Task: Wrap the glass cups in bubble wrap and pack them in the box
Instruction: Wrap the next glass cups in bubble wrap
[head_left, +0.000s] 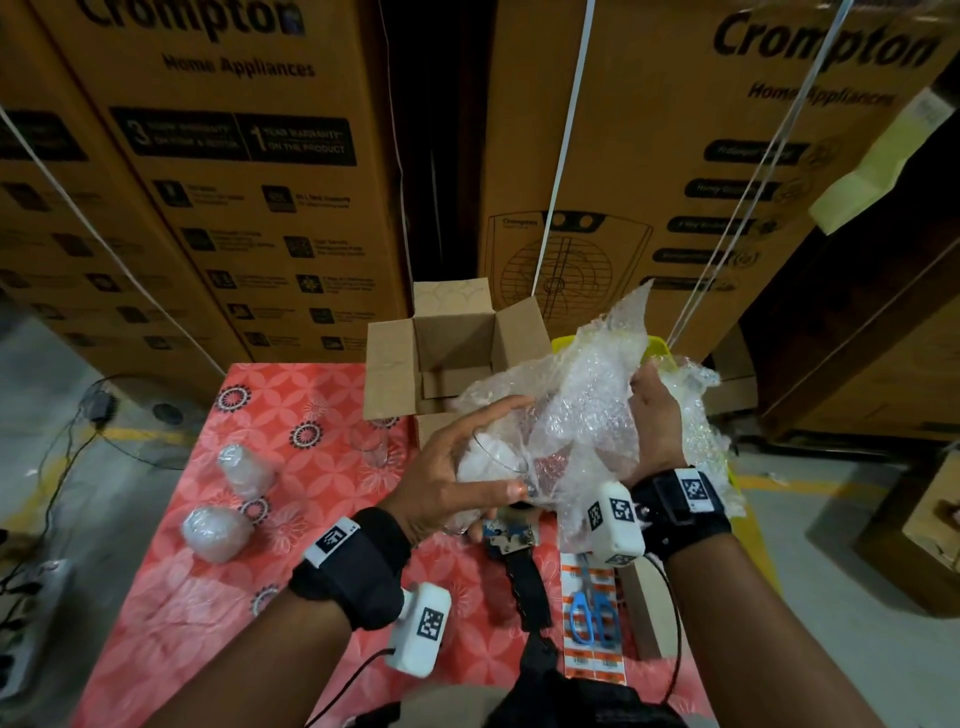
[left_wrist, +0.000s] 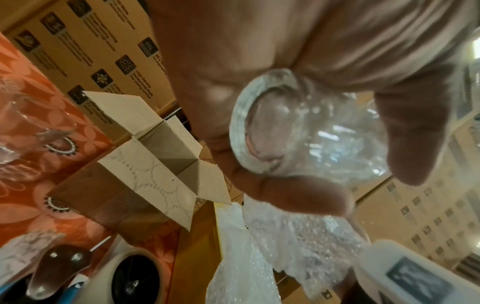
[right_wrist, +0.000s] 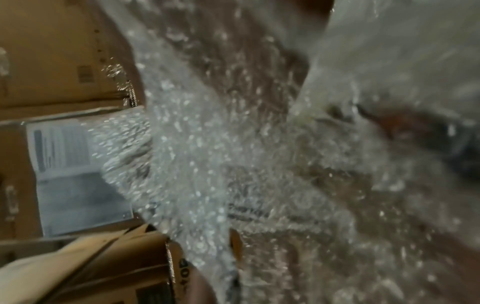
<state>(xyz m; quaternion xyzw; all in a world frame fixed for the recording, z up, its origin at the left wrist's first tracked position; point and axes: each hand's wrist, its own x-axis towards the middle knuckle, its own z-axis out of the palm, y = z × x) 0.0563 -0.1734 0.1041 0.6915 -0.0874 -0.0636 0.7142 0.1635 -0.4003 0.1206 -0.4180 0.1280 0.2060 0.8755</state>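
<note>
My left hand (head_left: 511, 447) grips a bare glass cup (head_left: 488, 462) above the table's right side; in the left wrist view its fingers (left_wrist: 298, 195) and thumb curl round the cup's thick base (left_wrist: 298, 131). My right hand (head_left: 649, 395) grips a large crumpled sheet of bubble wrap (head_left: 587, 384) that hangs against the cup. The wrap (right_wrist: 233, 164) fills the right wrist view and hides that hand's fingers. An open cardboard box (head_left: 452, 343) stands just behind the hands. Two wrapped cups (head_left: 244, 467) (head_left: 215, 527) lie on the left. One more bare glass (head_left: 369, 441) stands near the box.
A table with a red patterned cloth (head_left: 171, 597) carries a tape dispenser (head_left: 511, 538), blue scissors (head_left: 592, 616) and a sheet of orange labels (head_left: 589, 665). A yellow tray (head_left: 657, 345) sits under the wrap. Tall cardboard cartons (head_left: 234, 171) wall off the back. Cables (head_left: 62, 457) lie on the floor at left.
</note>
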